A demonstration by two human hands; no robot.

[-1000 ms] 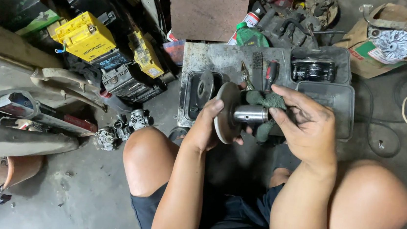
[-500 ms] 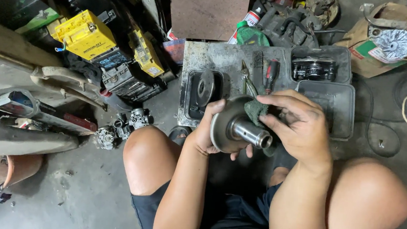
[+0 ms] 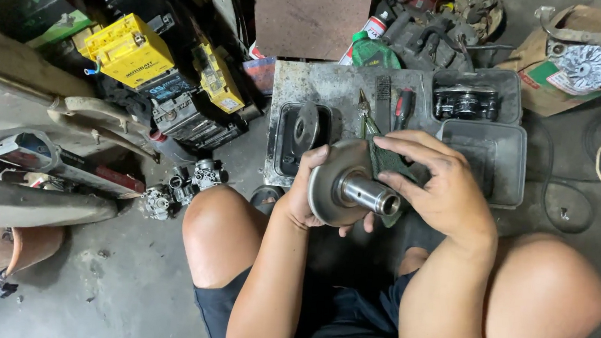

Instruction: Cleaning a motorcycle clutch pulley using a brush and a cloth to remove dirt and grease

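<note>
A grey metal pulley disc with a shiny tube-like hub (image 3: 348,188) is held over my lap, its hub pointing right and toward me. My left hand (image 3: 307,195) grips the disc's rim from behind. My right hand (image 3: 444,189) rests its fingers on the hub's end and presses a green rag (image 3: 382,158) against the part. Both of my bare knees frame the part from below.
A grey metal tray (image 3: 336,89) lies just beyond the hands, holding a round disc (image 3: 307,126), pliers (image 3: 364,106) and a dark round part (image 3: 466,102). Yellow batteries (image 3: 128,51) stand at the left, small carburettors (image 3: 183,184) by my left knee, a cardboard box (image 3: 578,63) far right.
The pulley has been turned so its hub now faces more toward me. My right hand slid from the hub's side to its end with the rag.
</note>
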